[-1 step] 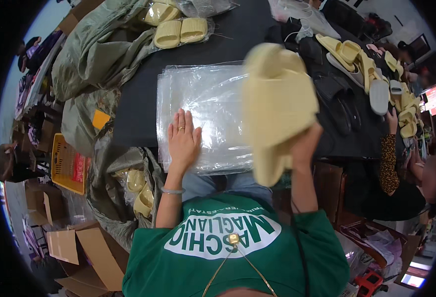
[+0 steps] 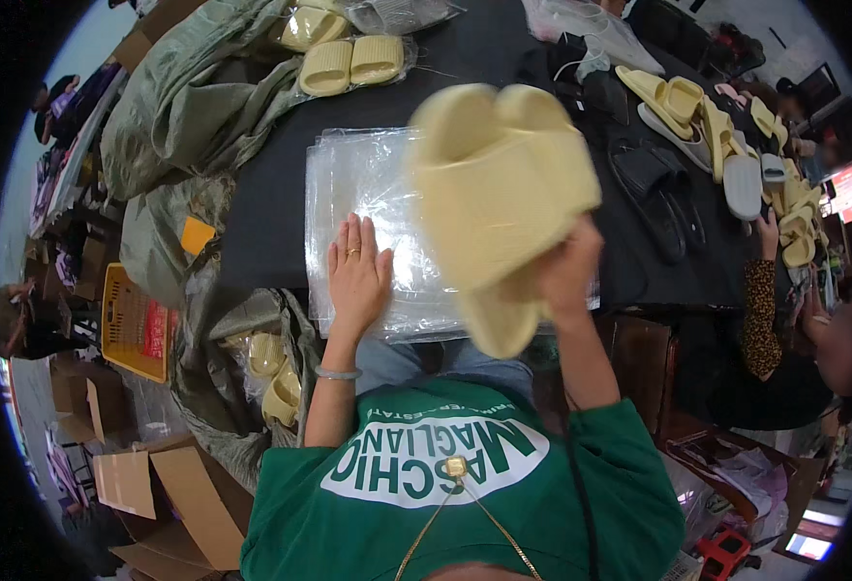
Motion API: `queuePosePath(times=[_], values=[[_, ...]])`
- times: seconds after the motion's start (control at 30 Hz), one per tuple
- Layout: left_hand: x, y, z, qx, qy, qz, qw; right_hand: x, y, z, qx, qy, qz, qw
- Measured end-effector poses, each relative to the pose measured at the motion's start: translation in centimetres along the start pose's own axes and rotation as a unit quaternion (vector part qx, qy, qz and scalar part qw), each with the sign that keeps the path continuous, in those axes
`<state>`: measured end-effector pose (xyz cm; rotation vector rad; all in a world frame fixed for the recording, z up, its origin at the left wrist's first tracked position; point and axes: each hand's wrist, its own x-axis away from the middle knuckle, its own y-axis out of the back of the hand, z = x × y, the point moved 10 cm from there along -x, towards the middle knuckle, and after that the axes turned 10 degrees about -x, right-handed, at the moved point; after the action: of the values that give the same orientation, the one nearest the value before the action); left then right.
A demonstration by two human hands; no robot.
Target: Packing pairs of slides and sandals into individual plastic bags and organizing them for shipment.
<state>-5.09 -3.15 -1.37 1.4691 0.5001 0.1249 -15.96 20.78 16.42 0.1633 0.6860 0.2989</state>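
Two pale yellow foam slippers, stacked together and blurred, are held up over the black table by the right hand, whose fingers are wrapped around their heel end. The left hand lies flat with fingers slightly spread on a stack of clear plastic bags, just left of the raised slippers.
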Motion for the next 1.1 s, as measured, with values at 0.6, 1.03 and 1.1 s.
queuePosePath(times=[0.6, 1.03, 1.1], values=[[0.1, 2.0, -1.0, 0.039, -0.035, -0.039, 0.998, 5.6, 10.4, -3.4, 0.143, -0.153, -0.089, 0.974], [-0.2, 2.4, -1.7, 0.047, -0.064, -0.044, 0.996, 9.2, 8.2, -5.1, 0.143, -0.169, -0.058, 0.974], [-0.1, 2.6, -1.7, 0.045, -0.065, -0.054, 0.995, 8.6, 8.7, -4.8, 0.088, -0.155, -0.072, 0.981]])
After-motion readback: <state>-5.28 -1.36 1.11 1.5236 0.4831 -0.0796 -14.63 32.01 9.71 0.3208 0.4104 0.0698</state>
